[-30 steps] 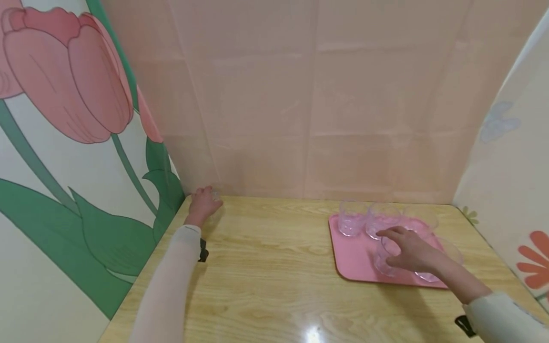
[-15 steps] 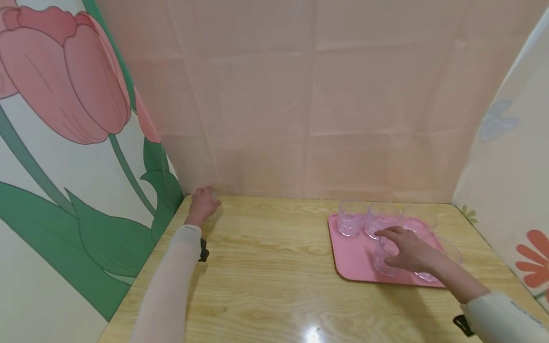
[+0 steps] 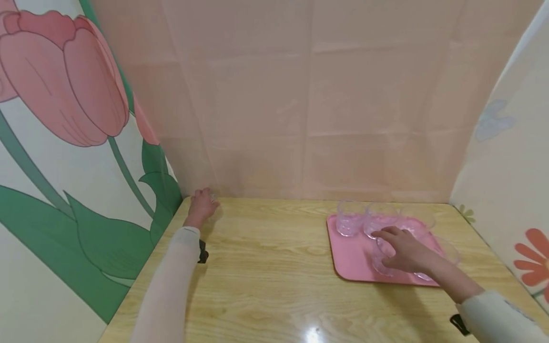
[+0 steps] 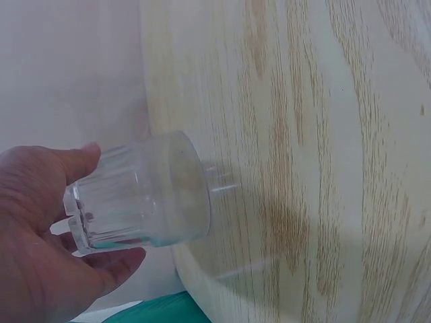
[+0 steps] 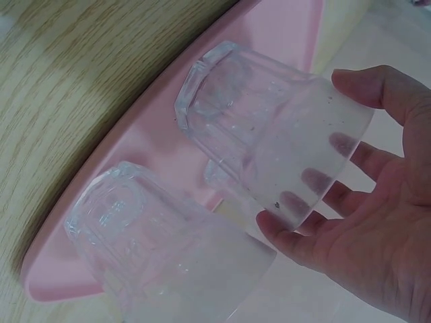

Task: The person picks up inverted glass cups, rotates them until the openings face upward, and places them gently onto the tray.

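Observation:
At the table's far left corner, my left hand (image 3: pixel 201 208) grips a clear plastic-looking tumbler (image 4: pixel 145 195) by its base end. The tumbler is upside down, its wide rim right at the wooden tabletop, with thumb and fingers around the thick base. My right hand (image 3: pixel 405 252) is over the front part of a pink tray (image 3: pixel 349 264). Its thumb and fingers hold the rim of another clear tumbler (image 5: pixel 269 128), which stands base down over the tray. Beside that one, a second tumbler (image 5: pixel 161 242) shows in the right wrist view.
Several more clear tumblers stand on the tray, including one tumbler (image 3: pixel 348 225) at its back left corner. A pink sheet (image 3: pixel 257 95) hangs behind the table (image 3: pixel 266 267). Flower-printed panels (image 3: pixel 38 267) border the left and right sides.
The head view has shifted very slightly. Both hands keep their holds, and the tumblers and tray stay where they were.

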The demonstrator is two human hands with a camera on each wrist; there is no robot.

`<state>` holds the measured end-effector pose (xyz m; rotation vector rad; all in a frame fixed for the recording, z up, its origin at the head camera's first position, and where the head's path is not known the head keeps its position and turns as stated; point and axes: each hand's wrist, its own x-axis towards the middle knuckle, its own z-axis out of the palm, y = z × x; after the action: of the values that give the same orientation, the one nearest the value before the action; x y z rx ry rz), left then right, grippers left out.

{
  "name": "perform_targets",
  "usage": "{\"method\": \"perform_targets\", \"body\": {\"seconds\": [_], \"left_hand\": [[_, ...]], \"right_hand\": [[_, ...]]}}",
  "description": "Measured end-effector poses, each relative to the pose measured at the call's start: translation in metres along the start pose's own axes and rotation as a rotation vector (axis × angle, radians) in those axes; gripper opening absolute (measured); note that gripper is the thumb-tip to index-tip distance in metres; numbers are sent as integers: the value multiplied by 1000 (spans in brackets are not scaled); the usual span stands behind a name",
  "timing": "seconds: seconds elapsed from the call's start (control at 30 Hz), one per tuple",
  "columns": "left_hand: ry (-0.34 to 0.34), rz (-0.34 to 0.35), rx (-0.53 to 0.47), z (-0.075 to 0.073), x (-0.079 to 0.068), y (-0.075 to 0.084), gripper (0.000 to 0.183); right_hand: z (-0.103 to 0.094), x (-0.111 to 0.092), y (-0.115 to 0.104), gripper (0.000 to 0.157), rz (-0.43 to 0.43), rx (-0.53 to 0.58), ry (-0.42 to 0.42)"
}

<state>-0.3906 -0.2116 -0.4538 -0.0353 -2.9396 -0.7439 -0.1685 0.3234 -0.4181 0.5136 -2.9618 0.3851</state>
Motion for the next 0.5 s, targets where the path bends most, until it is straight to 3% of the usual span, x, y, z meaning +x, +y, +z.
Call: {"method": "perform_targets", "body": {"seconds": [0.5], "left_hand": [[23, 27, 13, -8, 0, 8, 65]], "right_hand": [[-1, 0, 1, 66, -21, -27, -8]]}}
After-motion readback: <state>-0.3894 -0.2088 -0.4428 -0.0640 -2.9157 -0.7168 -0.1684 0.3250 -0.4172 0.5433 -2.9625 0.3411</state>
